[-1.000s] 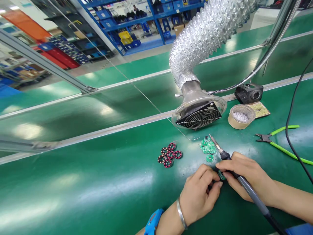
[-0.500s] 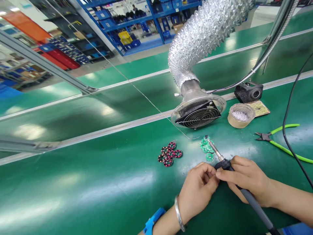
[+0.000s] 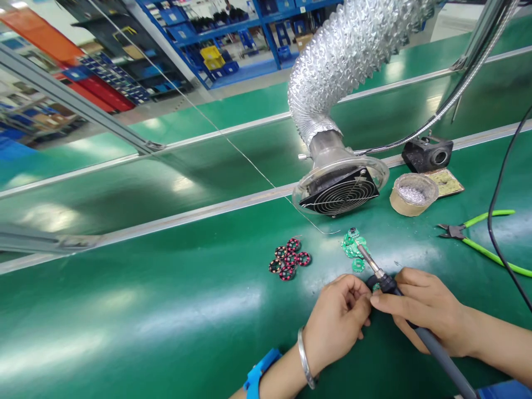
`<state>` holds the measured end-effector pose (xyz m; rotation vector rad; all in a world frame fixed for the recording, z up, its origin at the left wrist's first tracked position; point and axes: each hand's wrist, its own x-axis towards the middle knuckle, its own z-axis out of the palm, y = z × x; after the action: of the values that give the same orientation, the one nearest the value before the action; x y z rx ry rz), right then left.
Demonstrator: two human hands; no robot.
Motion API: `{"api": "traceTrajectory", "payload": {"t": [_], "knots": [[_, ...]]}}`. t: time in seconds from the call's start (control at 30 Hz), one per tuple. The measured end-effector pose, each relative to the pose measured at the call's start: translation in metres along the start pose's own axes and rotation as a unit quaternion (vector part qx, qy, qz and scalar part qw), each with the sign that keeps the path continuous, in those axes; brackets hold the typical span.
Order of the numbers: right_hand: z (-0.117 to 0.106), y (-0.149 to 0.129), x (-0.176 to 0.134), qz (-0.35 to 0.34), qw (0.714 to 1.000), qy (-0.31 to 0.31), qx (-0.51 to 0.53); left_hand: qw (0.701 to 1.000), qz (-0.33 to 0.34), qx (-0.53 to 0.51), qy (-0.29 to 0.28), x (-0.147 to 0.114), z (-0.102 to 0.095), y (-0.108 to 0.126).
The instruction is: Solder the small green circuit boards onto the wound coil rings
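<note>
My right hand (image 3: 428,310) is closed round a soldering iron (image 3: 385,282), whose metal tip points up and left over a small pile of green circuit boards (image 3: 353,245). My left hand (image 3: 338,321) has its fingers pinched together close to the right fingertips. Between the two hands a dark piece with a bit of green (image 3: 374,284) partly shows; the fingers and the iron cover most of it. Left of the boards lies a cluster of black and red ring-shaped coils (image 3: 290,259).
A fume extractor hood (image 3: 343,191) on a silver hose (image 3: 332,72) hangs over the green bench. Solder wire (image 3: 249,160) runs down from above. At the right are a tub (image 3: 411,202), a sponge tray (image 3: 448,182), an iron stand (image 3: 428,154), green-handled cutters (image 3: 465,231) and a black cable (image 3: 494,221).
The view has shifted slightly. My hands stay close together, and a little more green shows between them beside the iron. The iron is still in my right hand.
</note>
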<state>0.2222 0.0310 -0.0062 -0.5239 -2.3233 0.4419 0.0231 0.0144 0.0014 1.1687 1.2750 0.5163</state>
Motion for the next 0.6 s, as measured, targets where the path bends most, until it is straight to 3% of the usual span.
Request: {"api": "traceTrajectory", "payload": {"t": [0.3, 0.4, 0.6], "knots": [[-0.026, -0.013, 0.012, 0.084, 0.993, 0.085, -0.008, 1.000, -0.006, -0.011, 0.024, 0.001, 0.004, 0.004], [-0.036, -0.026, 0.016, 0.115, 0.991, 0.075, -0.008, 1.000, -0.014, -0.012, 0.021, 0.002, 0.004, 0.004], [-0.027, -0.040, 0.014, 0.188, 0.968, 0.157, 0.053, 0.999, -0.018, -0.015, 0.021, 0.002, 0.003, 0.004]]}}
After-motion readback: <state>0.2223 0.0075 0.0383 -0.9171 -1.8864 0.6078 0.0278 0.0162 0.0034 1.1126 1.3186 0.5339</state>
